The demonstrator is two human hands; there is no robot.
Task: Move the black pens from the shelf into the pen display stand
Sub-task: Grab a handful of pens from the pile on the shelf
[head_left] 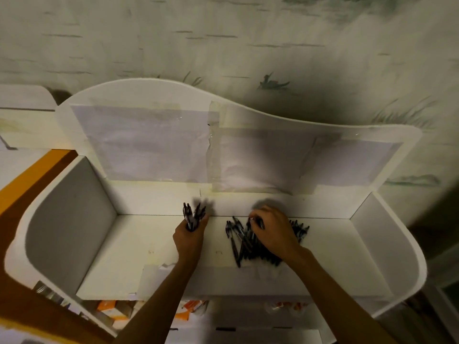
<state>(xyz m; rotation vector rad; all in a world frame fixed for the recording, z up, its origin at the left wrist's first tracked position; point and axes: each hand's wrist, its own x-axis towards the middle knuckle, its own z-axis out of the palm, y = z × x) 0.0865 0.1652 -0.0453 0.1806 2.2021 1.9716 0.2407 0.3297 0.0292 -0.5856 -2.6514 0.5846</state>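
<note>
Black pens [244, 240] under right-hand fingers [257, 220] — bunch [192, 214] in left.

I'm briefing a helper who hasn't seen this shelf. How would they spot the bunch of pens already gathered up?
Find the white shelf with tall curved sides. Near the middle of its floor, the left hand grips a bunch of black pens. Unlike the loose pile of pens under the right hand, these stand upright together.

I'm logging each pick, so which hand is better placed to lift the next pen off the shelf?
The right hand: it rests on the loose pile of black pens, fingertips already at one. The left hand has its grip full with a bundle of pens.
</note>
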